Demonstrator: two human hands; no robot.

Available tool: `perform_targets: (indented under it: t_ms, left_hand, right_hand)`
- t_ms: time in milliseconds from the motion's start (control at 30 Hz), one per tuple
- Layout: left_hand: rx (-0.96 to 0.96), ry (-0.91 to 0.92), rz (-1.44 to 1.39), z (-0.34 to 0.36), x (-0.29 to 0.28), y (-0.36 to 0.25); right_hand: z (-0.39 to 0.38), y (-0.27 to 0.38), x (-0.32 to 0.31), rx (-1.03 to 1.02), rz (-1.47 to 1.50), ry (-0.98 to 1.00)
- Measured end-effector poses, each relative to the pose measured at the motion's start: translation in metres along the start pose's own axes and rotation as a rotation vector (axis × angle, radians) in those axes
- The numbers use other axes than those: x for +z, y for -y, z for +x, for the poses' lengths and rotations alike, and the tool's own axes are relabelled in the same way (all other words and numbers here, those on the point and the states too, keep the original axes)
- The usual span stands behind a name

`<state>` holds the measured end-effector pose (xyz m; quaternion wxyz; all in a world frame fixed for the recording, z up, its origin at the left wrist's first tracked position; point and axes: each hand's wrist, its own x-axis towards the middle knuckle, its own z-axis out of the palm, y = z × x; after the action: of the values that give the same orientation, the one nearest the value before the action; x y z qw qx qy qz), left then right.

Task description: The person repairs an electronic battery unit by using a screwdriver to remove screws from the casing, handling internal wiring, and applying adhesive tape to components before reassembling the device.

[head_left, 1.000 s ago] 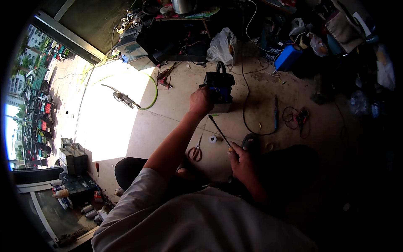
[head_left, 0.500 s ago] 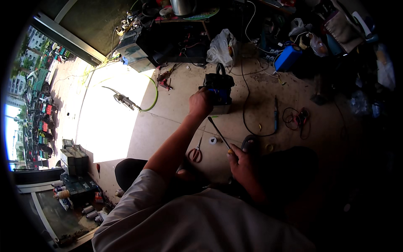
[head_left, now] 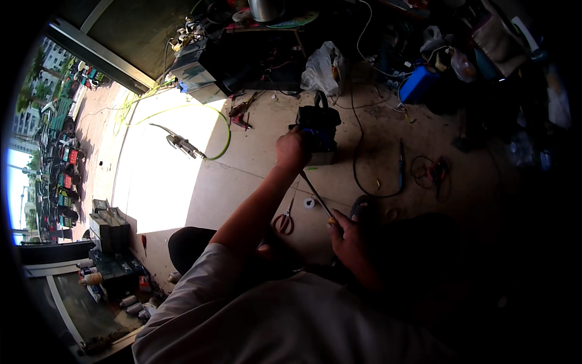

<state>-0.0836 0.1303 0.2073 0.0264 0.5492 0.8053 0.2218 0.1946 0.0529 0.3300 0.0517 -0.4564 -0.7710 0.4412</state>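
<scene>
A black box with a loop handle and blue parts inside (head_left: 318, 124) stands on the floor ahead of me. My left hand (head_left: 293, 147) is closed at its left upper edge; the fingertips are partly hidden. In my right hand (head_left: 348, 236), lower and nearer, is a long screwdriver (head_left: 316, 193). The fingers wrap its yellow handle, and the dark shaft points up and left, its tip close below my left wrist. Between my arms, scissors with orange-brown handles (head_left: 283, 224) and a small white spool (head_left: 309, 202) lie on the floor.
To the right lie a blue soldering iron (head_left: 401, 170) with its cord and a red-and-black cable bundle (head_left: 438, 171). Pliers-like red tools (head_left: 240, 114), a clear plastic bag (head_left: 323, 68) and a blue block (head_left: 418, 84) are farther off. A clamp with a green cable (head_left: 185, 145) lies in sunlight.
The view has shifted slightly and looks darker. My left hand stays at the black box, and the screwdriver in my right hand has barely moved.
</scene>
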Motion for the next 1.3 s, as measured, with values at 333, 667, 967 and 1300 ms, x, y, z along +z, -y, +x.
perform_targets:
  t_ms: [333,667,967,1300]
  left_hand:
    - [-0.009,0.098,0.081,0.004,-0.006,-0.003]
    - [0.018,0.119,0.098,0.005,-0.004,0.0]
    - [0.046,0.156,0.112,0.004,-0.007,0.001]
    - [0.026,-0.043,-0.059,-0.004,-0.027,0.005]
  right_hand:
    - [-0.001,-0.004,0.006,-0.095,-0.122,-0.063]
    - [0.001,-0.016,0.019,-0.156,-0.077,-0.161]
    - [-0.001,-0.016,0.018,-0.098,0.019,-0.12]
    - [-0.004,-0.028,0.013,-0.06,0.14,-0.168]
